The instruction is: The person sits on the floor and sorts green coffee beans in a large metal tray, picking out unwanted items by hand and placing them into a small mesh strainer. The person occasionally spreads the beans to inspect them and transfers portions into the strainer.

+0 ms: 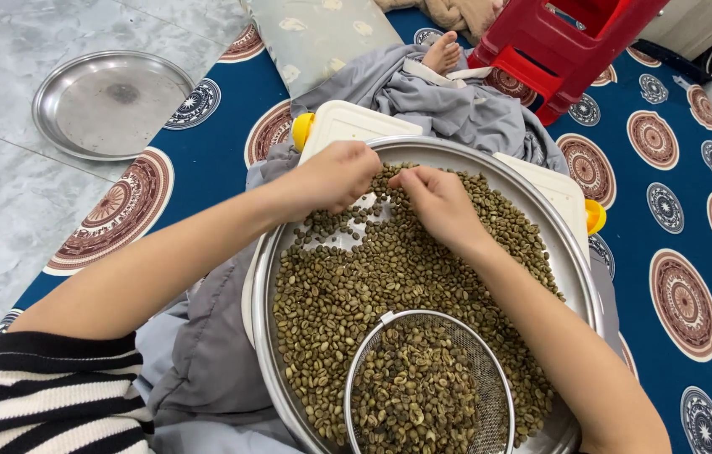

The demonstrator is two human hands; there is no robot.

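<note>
A wide round metal tray rests on my lap, covered with several green coffee beans. My left hand is curled, knuckles up, over the beans at the tray's far side. My right hand sits beside it, fingers bent down into the beans. Whether either hand pinches a bean is hidden. A small wire sieve filled with darker beans lies on the beans at the tray's near edge.
A white plastic lid with yellow clips lies under the tray. An empty metal tray sits on the tiled floor at far left. A red plastic stool stands at the back on the blue patterned mat. A bare foot shows ahead.
</note>
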